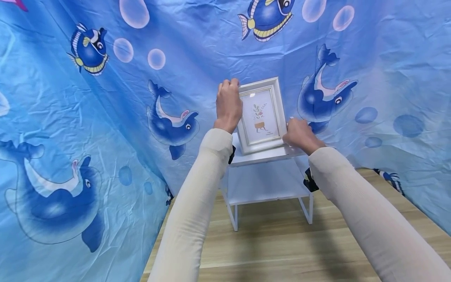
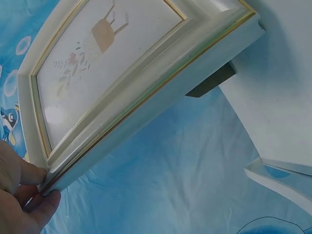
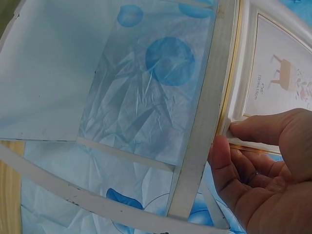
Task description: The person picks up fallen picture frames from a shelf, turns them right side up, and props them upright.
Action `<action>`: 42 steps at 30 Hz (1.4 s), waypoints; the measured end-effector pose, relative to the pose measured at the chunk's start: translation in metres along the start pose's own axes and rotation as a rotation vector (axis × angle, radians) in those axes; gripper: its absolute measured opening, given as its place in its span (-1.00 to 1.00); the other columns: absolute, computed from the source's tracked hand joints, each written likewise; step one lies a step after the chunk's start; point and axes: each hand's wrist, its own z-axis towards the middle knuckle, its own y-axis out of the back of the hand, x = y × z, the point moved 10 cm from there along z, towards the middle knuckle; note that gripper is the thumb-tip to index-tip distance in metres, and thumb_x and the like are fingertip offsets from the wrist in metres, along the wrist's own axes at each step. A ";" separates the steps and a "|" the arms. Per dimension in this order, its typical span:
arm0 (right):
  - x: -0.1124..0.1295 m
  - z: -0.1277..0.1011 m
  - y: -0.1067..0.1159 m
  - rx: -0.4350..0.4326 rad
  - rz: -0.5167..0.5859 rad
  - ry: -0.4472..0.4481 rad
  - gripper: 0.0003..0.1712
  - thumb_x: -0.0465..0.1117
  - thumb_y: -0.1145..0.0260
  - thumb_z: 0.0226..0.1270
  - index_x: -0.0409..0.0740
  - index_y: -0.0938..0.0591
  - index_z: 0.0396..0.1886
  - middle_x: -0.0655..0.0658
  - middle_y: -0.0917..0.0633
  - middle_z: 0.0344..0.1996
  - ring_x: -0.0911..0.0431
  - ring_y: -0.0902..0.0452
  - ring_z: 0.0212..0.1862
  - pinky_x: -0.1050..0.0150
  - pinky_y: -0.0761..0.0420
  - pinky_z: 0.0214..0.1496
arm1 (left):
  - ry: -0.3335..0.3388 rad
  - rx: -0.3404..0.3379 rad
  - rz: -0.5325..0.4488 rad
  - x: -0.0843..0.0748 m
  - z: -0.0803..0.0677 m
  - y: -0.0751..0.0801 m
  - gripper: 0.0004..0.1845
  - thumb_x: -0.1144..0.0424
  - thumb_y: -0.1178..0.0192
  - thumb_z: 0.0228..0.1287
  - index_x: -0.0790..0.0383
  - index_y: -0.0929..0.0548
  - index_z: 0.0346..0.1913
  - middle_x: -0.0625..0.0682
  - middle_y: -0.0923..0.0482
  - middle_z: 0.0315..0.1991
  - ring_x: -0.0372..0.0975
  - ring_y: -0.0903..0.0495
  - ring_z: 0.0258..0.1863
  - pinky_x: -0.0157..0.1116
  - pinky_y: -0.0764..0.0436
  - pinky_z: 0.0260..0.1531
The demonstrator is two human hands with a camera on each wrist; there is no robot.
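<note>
A white picture frame with a gold inner line stands tilted back on a small white table. Its print shows a potted plant on a legged stand. My left hand grips the frame's upper left corner; in the left wrist view the thumb and fingers pinch that corner. Near the lower right corner, my right hand pinches the frame, thumb on the front and fingers curled behind. A dark support leg sticks out behind the frame in the left wrist view.
Blue sheets printed with dolphins, fish and bubbles hang at the back and both sides, close behind the table. The table has a lower shelf and thin white metal legs. Wood-look flooring lies in front.
</note>
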 end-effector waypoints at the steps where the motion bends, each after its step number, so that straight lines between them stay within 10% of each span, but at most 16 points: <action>1: 0.001 0.000 0.000 -0.002 -0.003 0.003 -0.77 -0.39 -0.15 0.16 -0.16 -0.34 -0.63 -0.09 -0.31 -0.65 -0.01 -0.35 -0.51 0.21 -0.35 -0.46 | 0.000 0.001 0.001 0.000 0.000 0.001 -0.59 0.57 -0.04 0.32 0.29 -0.59 0.18 0.18 -0.59 0.05 -0.06 -0.53 0.07 -0.25 -0.58 0.07; 42: 0.000 -0.003 -0.002 -0.014 0.007 0.012 -0.97 -0.39 -0.14 0.15 -0.29 -0.48 -0.45 -0.23 -0.52 -0.46 -0.06 -0.44 -0.40 0.15 -0.44 -0.37 | -0.033 0.020 -0.016 0.000 -0.005 0.002 -0.63 0.57 -0.07 0.31 0.28 -0.60 0.12 0.15 -0.58 0.06 -0.07 -0.52 0.11 -0.24 -0.56 0.10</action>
